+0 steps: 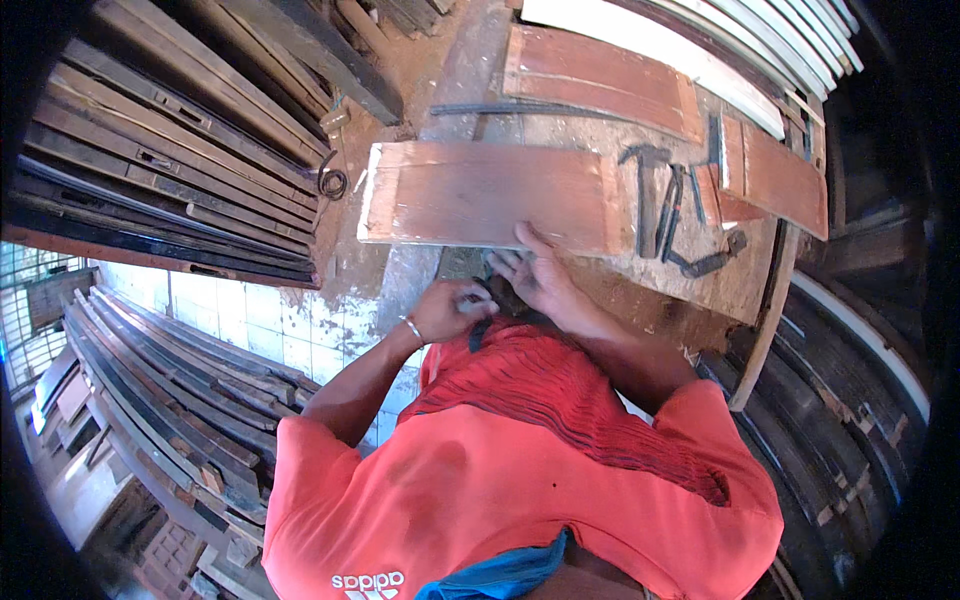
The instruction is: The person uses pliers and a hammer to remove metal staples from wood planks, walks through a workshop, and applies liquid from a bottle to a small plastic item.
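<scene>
A reddish-brown wooden board with pale, worn ends lies across the near part of the workbench, its long edge toward me. My right hand grips that edge, thumb on the upper face and fingers below it. Close to my waist, my left hand, with a light bangle on the wrist, has its fingers curled together. Something small and dark is by its fingertips, but I cannot make out what they hold. A dark strap-like piece hangs just beneath that hand.
On the workbench, a hammer and other dark hand tools lie right of the board. More brown boards rest beyond. Long timber frames lean at the left, with stacked planks below. White strips are at far right.
</scene>
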`<state>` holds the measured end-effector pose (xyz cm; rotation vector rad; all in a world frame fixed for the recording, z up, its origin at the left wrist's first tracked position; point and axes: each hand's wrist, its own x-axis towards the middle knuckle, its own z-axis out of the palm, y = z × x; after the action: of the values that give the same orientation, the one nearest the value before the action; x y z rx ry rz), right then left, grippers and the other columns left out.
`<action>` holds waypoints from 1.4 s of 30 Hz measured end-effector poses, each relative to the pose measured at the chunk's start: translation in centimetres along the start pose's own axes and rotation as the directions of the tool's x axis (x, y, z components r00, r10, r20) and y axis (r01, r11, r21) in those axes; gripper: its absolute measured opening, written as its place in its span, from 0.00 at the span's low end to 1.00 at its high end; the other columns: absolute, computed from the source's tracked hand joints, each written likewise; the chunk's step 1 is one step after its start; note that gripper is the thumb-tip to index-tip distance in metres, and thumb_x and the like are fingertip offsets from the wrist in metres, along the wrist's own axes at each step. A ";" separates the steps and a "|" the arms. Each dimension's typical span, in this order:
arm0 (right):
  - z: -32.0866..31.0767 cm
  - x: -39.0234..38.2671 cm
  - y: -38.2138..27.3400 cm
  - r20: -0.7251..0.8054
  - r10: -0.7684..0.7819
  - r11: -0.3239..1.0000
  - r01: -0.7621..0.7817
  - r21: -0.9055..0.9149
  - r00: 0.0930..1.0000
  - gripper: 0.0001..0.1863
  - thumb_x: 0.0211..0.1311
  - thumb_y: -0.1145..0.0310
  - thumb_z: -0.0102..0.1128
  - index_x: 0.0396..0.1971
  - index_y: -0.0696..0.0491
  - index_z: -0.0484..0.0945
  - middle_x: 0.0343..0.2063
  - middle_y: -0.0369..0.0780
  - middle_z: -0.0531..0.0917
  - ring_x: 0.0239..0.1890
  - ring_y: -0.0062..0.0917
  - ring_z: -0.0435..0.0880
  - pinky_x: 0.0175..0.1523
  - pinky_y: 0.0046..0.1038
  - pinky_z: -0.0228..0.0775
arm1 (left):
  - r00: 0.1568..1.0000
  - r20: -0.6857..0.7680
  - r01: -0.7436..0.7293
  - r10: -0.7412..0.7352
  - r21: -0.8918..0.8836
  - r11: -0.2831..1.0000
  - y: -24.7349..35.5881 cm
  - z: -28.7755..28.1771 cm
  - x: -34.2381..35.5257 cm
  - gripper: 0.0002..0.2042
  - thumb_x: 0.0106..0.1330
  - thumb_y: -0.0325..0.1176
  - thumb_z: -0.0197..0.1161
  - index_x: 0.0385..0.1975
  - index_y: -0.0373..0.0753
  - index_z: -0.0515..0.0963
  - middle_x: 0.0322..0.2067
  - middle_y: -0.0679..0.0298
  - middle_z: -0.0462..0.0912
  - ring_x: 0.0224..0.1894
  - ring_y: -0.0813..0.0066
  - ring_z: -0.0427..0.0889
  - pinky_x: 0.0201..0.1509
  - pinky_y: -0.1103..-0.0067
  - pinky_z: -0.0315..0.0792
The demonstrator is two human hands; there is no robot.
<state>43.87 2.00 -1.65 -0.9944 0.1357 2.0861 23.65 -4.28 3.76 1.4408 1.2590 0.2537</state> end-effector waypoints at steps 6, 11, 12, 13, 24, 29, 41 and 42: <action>-1.7 -3.4 -2.0 -0.099 0.312 0.879 -0.326 -0.348 0.945 0.17 0.68 0.55 0.66 0.50 0.45 0.77 0.37 0.41 0.84 0.35 0.28 0.86 0.38 0.33 0.81 | 0.757 -0.531 -0.252 0.381 0.300 0.920 -0.4 1.0 1.6 0.09 0.61 0.32 0.72 0.39 0.39 0.84 0.39 0.53 0.86 0.43 0.54 0.85 0.49 0.65 0.77; -10.0 -3.7 -9.2 0.322 -0.728 0.005 0.474 -0.880 0.606 0.17 0.64 0.61 0.67 0.46 0.57 0.79 0.33 0.43 0.85 0.36 0.32 0.86 0.43 0.33 0.79 | 0.578 -0.564 -0.221 0.590 0.588 0.779 -2.2 -1.5 9.1 0.16 0.59 0.36 0.73 0.45 0.38 0.82 0.47 0.51 0.83 0.51 0.48 0.80 0.59 0.61 0.72; -10.3 -3.9 -11.6 0.315 -0.813 -0.142 0.357 -0.923 0.491 0.21 0.62 0.60 0.68 0.49 0.58 0.78 0.37 0.46 0.85 0.40 0.35 0.86 0.47 0.35 0.79 | 0.576 -0.558 -0.232 0.598 0.589 0.774 -2.3 -2.2 10.8 0.16 0.59 0.36 0.73 0.45 0.38 0.82 0.47 0.51 0.83 0.51 0.48 0.80 0.59 0.61 0.72; -11.5 -2.8 -13.8 0.362 -0.823 -0.320 0.169 -0.932 0.438 0.22 0.61 0.60 0.69 0.51 0.57 0.78 0.41 0.47 0.84 0.46 0.39 0.84 0.52 0.39 0.77 | 0.599 -0.533 -0.145 0.598 0.663 0.735 -1.9 -2.9 12.5 0.21 0.61 0.42 0.71 0.50 0.38 0.80 0.52 0.50 0.80 0.56 0.48 0.77 0.62 0.60 0.69; -11.2 1.9 -22.7 -0.047 -0.786 -0.299 -0.444 -0.844 0.617 0.27 0.57 0.57 0.68 0.52 0.58 0.78 0.44 0.48 0.84 0.45 0.42 0.85 0.54 0.40 0.79 | 0.651 -0.582 0.082 0.488 0.692 0.717 -1.1 -3.6 15.6 0.33 0.61 0.60 0.66 0.61 0.45 0.75 0.63 0.48 0.70 0.67 0.47 0.66 0.72 0.58 0.58; -8.1 -7.1 -18.5 -0.154 -0.562 0.601 0.273 -0.751 0.813 0.20 0.71 0.50 0.59 0.39 0.55 0.76 0.25 0.36 0.79 0.19 0.20 0.76 0.24 0.27 0.71 | 0.685 -0.598 0.118 0.417 0.655 0.746 -2.7 -3.4 15.2 0.34 0.60 0.63 0.64 0.63 0.49 0.76 0.67 0.50 0.67 0.71 0.49 0.61 0.75 0.58 0.52; -6.9 -12.8 -11.9 -0.011 -0.627 0.394 0.306 -0.867 0.779 0.21 0.78 0.46 0.48 0.40 0.52 0.72 0.21 0.34 0.75 0.17 0.19 0.74 0.20 0.24 0.67 | 0.664 -0.571 0.120 0.484 0.719 0.684 -2.0 -3.6 15.3 0.33 0.61 0.58 0.67 0.61 0.43 0.76 0.64 0.47 0.70 0.68 0.46 0.65 0.73 0.57 0.58; -7.0 -13.0 -11.7 -0.009 -0.628 0.393 0.307 -0.867 0.779 0.21 0.78 0.46 0.48 0.40 0.52 0.72 0.21 0.34 0.75 0.17 0.19 0.74 0.20 0.24 0.67 | 0.662 -0.572 0.121 0.484 0.719 0.684 -1.9 -3.6 15.3 0.33 0.61 0.58 0.67 0.61 0.43 0.76 0.64 0.47 0.70 0.68 0.46 0.65 0.73 0.57 0.58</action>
<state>61.12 -1.06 5.22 -1.7097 -0.9976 1.3286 26.08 9.32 -3.90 2.3110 2.0047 0.5926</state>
